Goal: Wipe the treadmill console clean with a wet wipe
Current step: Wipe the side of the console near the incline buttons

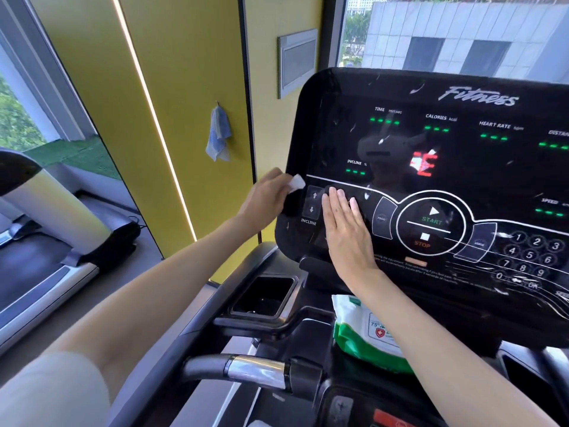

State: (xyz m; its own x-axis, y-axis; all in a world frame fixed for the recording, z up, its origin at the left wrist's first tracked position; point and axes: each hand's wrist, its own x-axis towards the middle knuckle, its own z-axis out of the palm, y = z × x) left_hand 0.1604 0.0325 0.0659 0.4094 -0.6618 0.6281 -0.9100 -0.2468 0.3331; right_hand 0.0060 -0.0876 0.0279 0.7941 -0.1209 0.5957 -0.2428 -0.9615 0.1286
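Closest to the person, under the right arm, sits a green and white wipe pack (366,331) on the treadmill shelf. Below the left arm is a shiny handlebar (246,369) and a dark cup holder (264,295).

Further out, the right hand (346,234) lies flat and spread on the treadmill console (431,167), just right of the incline buttons (312,203). It holds nothing. It looks like it is steadying the panel.

The left hand (266,197) is at the left edge of the console. Its fingers are pinched around a small white wet wipe (296,183), bunched up and touching the edge just above the incline buttons.

I think the wiping step is going on now, at the left side. White streaks and smears show to the right of both hands, on the number keys (529,255) and the screen, so most of the panel looks not yet clean. The next move probably calls for sliding the wipe to the right, pressing softly so that no buttons get pushed. The right hand would have to lift out of the way.

The console is black and glossy, with green lights. Past the left hand, a blue cloth (218,134) hangs on a yellow wall (184,72). Far behind the console is a window (462,29) showing a building.
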